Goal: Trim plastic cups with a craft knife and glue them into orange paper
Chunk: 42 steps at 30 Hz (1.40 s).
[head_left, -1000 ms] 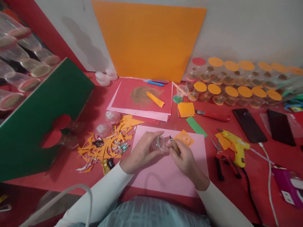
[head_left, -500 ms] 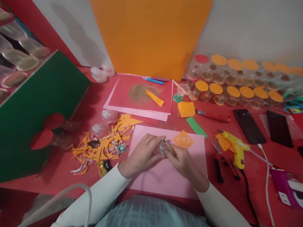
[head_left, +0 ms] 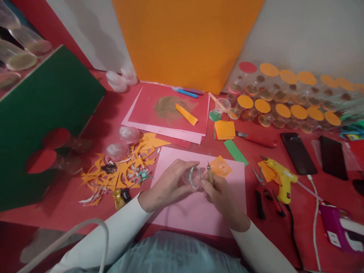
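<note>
My left hand is closed around a small clear plastic cup, gripping it by the side with its round, greenish-edged mouth turned to the right. In my right hand is a craft knife with a brownish handle, its thin tip pointing up and away from me. The right fingertips are close to the cup's rim; whether they touch it I cannot tell. Both hands are over a pink sheet. Just beyond the knife lies an orange paper square with a clear domed piece on it.
Orange paper scraps lie left, beside clear plastic cups. A yellow glue gun, pliers, a red-handled knife and two phones are right. Sand timers with orange discs line the back right. A green board stands left.
The knife has come away from the cup and now points upward. The cup's mouth has turned more into sight. My view has shifted slightly.
</note>
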Each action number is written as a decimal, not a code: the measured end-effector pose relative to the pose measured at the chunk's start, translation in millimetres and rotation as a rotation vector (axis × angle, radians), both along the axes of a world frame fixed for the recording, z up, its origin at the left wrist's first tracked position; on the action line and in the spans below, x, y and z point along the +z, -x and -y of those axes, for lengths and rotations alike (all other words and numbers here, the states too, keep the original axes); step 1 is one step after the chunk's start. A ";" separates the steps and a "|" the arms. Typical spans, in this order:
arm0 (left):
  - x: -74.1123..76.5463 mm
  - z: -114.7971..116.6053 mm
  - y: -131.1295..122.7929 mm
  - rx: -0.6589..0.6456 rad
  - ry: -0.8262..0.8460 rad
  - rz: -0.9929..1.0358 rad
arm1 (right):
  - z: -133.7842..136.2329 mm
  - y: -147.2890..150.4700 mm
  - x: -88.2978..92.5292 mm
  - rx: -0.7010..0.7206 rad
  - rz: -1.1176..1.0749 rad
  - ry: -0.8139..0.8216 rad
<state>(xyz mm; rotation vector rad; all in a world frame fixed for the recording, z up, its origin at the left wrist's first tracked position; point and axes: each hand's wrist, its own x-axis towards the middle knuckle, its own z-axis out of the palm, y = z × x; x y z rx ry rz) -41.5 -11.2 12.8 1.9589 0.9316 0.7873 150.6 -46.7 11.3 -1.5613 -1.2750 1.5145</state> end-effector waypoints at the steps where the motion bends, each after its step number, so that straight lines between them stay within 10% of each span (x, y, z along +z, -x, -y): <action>1: 0.1 0.1 -0.1 0.006 -0.004 0.000 | 0.3 0.0 -0.6 -0.013 -0.021 0.031; 20: -2.7 2.7 -5.2 0.042 -0.075 -0.028 | -1.4 -0.9 -3.6 0.019 0.219 -0.210; 42: 4.0 0.0 0.9 0.030 0.251 0.130 | 4.6 -1.4 -1.5 -0.026 -0.201 0.143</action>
